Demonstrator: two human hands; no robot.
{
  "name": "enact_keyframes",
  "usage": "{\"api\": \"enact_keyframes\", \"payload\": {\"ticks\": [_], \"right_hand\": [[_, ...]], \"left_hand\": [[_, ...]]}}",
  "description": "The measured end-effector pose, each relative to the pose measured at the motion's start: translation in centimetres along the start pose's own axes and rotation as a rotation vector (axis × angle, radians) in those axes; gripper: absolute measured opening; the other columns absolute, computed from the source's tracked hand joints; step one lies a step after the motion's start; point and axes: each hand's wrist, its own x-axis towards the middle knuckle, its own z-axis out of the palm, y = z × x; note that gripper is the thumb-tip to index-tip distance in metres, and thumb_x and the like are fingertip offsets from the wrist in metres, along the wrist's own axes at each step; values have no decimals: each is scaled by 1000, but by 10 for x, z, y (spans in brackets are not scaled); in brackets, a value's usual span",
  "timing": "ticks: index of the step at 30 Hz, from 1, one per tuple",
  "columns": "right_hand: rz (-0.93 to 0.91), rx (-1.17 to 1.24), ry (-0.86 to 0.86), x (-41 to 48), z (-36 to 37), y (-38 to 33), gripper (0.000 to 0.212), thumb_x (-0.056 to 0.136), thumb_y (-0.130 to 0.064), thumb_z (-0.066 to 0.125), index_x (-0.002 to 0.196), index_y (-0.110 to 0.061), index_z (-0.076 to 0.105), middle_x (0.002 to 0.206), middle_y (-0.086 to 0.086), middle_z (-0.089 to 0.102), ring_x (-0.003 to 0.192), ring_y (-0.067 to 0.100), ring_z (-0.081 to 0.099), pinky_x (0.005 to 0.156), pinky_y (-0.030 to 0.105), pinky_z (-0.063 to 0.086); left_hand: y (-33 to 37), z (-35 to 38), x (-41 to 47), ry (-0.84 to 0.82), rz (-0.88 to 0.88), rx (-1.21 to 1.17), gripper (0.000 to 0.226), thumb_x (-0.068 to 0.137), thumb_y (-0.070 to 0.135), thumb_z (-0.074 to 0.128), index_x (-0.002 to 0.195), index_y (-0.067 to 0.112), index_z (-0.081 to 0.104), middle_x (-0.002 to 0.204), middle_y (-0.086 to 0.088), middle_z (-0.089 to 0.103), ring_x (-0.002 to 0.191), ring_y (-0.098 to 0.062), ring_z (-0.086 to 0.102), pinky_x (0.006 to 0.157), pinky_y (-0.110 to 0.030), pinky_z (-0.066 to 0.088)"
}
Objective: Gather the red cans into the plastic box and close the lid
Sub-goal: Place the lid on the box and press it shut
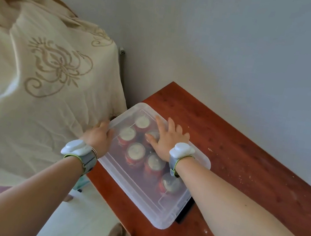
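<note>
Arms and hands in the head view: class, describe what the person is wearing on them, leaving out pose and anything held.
Both forearms are bare, with no sleeves showing. Each wrist carries a grey strap with a thin yellow-green edge and a smooth, rounded white plastic pod on top: one behind the left hand, one behind the right hand. The left wrist also has thin bracelets beside the strap. No cables show.

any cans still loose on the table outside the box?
No: every red can in view sits inside the clear box under the lid, and the wooden table around it holds none.
</note>
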Motion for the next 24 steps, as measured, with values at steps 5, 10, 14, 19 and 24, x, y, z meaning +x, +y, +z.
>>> {"api": "enact_keyframes", "payload": {"ticks": [5,10,14,19,24], "right_hand": [[-1,-65,168,-1,8,-2,72,83,-73,19,146,-38,10,134,9,44,101,33,47,72,43,35],[6,-48,193,-2,6,0,72,84,-72,23,146,-38,12,134,9,45,102,31,47,78,43,37],[5,-42,208,-1,7,0,72,83,-72,23,146,-38,13,132,8,46,101,30,47,79,43,38],[-4,-27,209,0,8,0,70,84,-71,22,146,-39,13,134,8,45,104,31,47,83,45,38],[-3,-27,211,1,10,1,68,85,-70,22,145,-40,13,136,7,44,107,31,47,85,45,38]], "left_hand": [[-6,16,11,58,3,94,35,92,45,32,107,17,44,103,-16,61,81,-34,52,63,-38,36],[-4,2,28,-72,-124,38,85,67,76,50,129,20,39,126,-17,47,113,-38,45,90,-48,41],[3,-20,42,-409,-312,-235,100,65,66,66,138,8,31,139,-15,45,120,-35,48,92,-39,41],[20,-25,49,-318,-184,-92,60,66,52,74,102,6,60,84,-7,61,75,-25,55,66,-33,43],[28,-21,49,-269,-221,-10,47,65,51,75,81,11,59,70,-5,61,66,-24,59,62,-34,49]]}}
